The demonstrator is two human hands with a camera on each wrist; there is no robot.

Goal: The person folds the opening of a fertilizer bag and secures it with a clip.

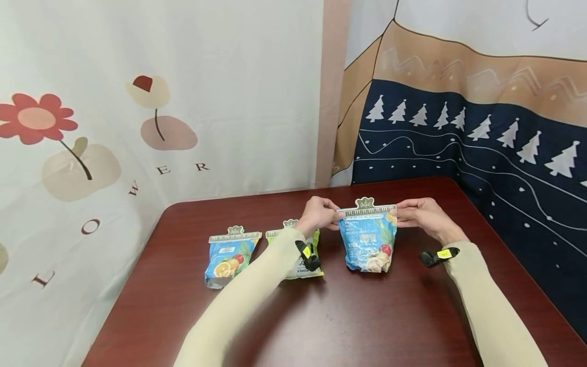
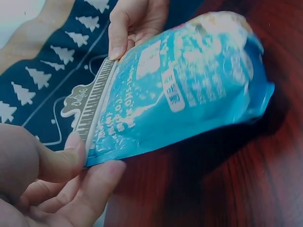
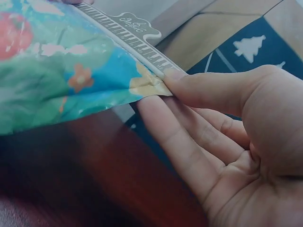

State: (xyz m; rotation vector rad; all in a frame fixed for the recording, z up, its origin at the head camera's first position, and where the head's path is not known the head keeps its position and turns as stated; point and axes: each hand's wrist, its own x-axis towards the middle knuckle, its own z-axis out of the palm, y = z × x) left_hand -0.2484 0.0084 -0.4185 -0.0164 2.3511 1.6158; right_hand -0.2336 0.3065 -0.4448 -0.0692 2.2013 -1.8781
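Note:
A blue snack bag (image 1: 367, 242) with fruit pictures hangs between my two hands. Along its top edge runs a clip (image 1: 365, 210) with a piano-key pattern and a scalloped tab marked "Music". My left hand (image 1: 318, 214) pinches the bag's left top corner between thumb and fingers at the clip's end. At the opposite corner, my right hand (image 1: 424, 219) pinches bag and clip end the same way. In the left wrist view, the bag's printed side (image 2: 175, 80) tilts away over the tabletop. The right wrist view shows the thumb on the clip and fingers beneath the corner.
Left on the dark red table (image 1: 362, 321) lies another blue fruit-printed bag (image 1: 234, 260) with a matching clip. Beside it is a green and white bag (image 1: 304, 272), also clipped, partly covered by my left forearm. Printed curtains (image 1: 247, 102) hang behind the table.

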